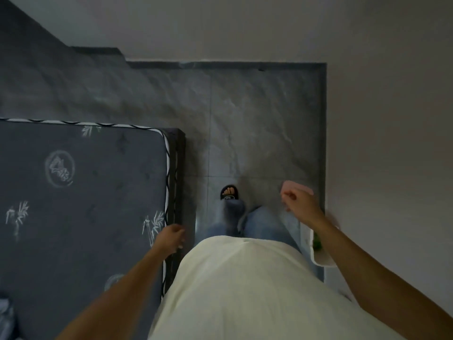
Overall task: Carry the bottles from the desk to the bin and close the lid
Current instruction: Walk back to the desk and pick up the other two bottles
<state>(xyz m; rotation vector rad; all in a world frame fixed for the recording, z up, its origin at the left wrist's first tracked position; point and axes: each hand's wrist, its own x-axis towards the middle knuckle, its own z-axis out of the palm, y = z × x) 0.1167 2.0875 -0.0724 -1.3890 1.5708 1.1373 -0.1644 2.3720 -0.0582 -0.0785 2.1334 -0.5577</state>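
Both hands empty: left hand [171,239] loosely curled beside mattress [81,192] edge; right hand [297,196] loosely fisted over tiled floor [257,123].

floor [257,114]: grey stone-look tiles with pale veining, smooth, a faint sheen near the feet
skirting [322,143]: darker grey band along the floor's edge, smooth
wall [392,119]: plain pale surface, matt
mattress [85,192]: dark grey quilted cloth, matt, printed with pale bamboo sprigs and a round emblem
piping [168,155]: woven black-and-white cord along the mattress edge
bed frame [180,168]: dark, matt; material cannot be told
shirt [245,290]: cream cloth, soft, matt, lightly creased
jeans [264,224]: faded blue denim
slipper [229,192]: black, looks like rubber or plastic, slightly glossy strap with a pale mark
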